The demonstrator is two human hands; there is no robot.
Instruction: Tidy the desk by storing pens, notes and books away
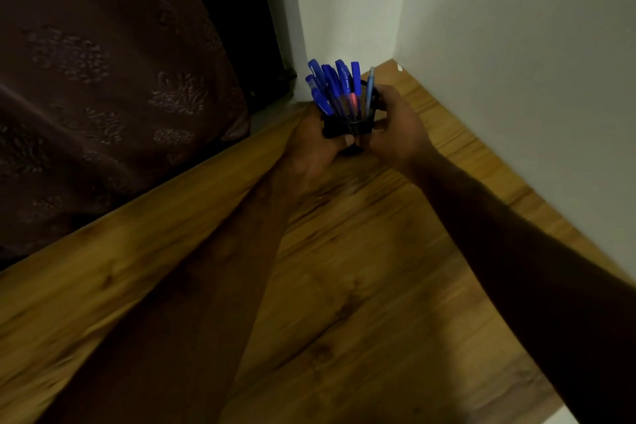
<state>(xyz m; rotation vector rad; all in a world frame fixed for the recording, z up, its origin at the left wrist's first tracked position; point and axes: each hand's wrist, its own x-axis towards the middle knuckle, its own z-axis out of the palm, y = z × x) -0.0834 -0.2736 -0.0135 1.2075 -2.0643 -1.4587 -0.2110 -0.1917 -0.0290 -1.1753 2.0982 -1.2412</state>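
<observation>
Head view: black wire-mesh pen holder (pixel 348 123), round cup shape, sits at the far corner of the bench (pixel 344 286), close to where two walls meet. Left hand (pixel 309 152) and right hand (pixel 395 127) grip it from either side. Fingers (pixel 381 94) of the right hand are curled round the mesh wall near the rim; the left thumb is pressed on the front near the base, thumbs nearly touching. Cannot tell if the base rests on the bench or is just off it.

Pens (pixel 327 86) stand bunched inside, fanning out leftward: glossy blue plastic caps with clips, slim barrels. One reddish barrel (pixel 353 100) shows through the mesh, and one pale grey-blue pen (pixel 370 89) is at the right edge. Barrel print is too blurred to read.

Bench is wood-grain laminate, warm brown with dark streaks and a straight front edge. Wall (pixel 516 45) is plain white, matte. Dark brown fabric (pixel 103 86) at left has a slight sheen and a woven floral pattern. Both forearms are bare. Light is dim.
</observation>
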